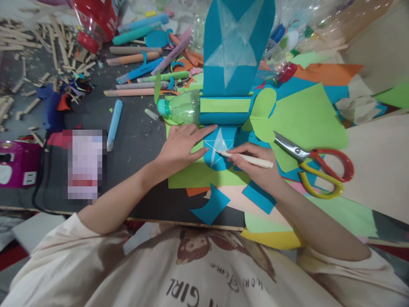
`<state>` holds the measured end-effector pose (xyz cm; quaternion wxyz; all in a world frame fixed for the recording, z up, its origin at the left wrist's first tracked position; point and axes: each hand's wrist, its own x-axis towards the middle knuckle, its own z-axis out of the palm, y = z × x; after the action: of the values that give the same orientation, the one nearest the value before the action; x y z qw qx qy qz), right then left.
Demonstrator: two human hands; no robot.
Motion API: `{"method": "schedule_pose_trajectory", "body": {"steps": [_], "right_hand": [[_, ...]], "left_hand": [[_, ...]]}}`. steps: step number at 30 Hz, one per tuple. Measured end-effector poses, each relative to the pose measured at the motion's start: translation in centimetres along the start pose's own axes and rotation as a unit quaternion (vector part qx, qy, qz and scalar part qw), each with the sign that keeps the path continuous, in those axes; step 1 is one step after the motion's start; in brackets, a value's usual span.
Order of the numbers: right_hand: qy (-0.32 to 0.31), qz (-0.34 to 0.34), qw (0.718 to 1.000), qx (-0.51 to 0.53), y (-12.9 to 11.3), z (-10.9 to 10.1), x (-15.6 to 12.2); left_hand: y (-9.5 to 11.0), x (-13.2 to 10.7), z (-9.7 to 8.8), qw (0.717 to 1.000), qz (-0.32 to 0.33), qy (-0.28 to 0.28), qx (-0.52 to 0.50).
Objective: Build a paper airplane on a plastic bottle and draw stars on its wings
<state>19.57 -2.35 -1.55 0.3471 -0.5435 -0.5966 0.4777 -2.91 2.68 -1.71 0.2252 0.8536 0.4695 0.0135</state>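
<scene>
My right hand (255, 164) pinches a pale wooden stick (247, 158) whose tip touches a blue paper shape (220, 147) marked with a white star. My left hand (182, 144) lies flat, fingers stretched out, pressing the green paper (198, 175) and the left edge of that blue shape. Just beyond my hands lies a plastic bottle (180, 108) wrapped in blue and green paper, with a tall blue panel bearing a star (234, 47) standing on it.
Scissors (316, 164) with red and yellow handles lie right of my right hand. Rolled paper tubes (140, 68) and wooden sticks (47, 47) litter the far left. A blue glue gun (53, 108) and a purple box (15, 164) sit at left. Paper scraps (211, 204) lie near the table edge.
</scene>
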Motion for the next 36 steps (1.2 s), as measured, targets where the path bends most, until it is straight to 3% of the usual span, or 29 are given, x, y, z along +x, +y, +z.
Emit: {"method": "schedule_pose_trajectory", "body": {"steps": [23, 30, 36], "right_hand": [[-0.060, -0.007, 0.998, 0.005, -0.45, -0.15, -0.05], [-0.021, 0.005, 0.999, 0.030, -0.12, -0.13, 0.03], [-0.042, 0.012, 0.999, 0.022, -0.41, -0.09, 0.06]], "left_hand": [[-0.10, 0.01, 0.07, 1.000, 0.005, 0.003, -0.006], [0.11, 0.03, -0.09, 1.000, -0.005, -0.006, 0.000], [0.02, 0.05, 0.04, 1.000, 0.004, -0.001, -0.002]]}}
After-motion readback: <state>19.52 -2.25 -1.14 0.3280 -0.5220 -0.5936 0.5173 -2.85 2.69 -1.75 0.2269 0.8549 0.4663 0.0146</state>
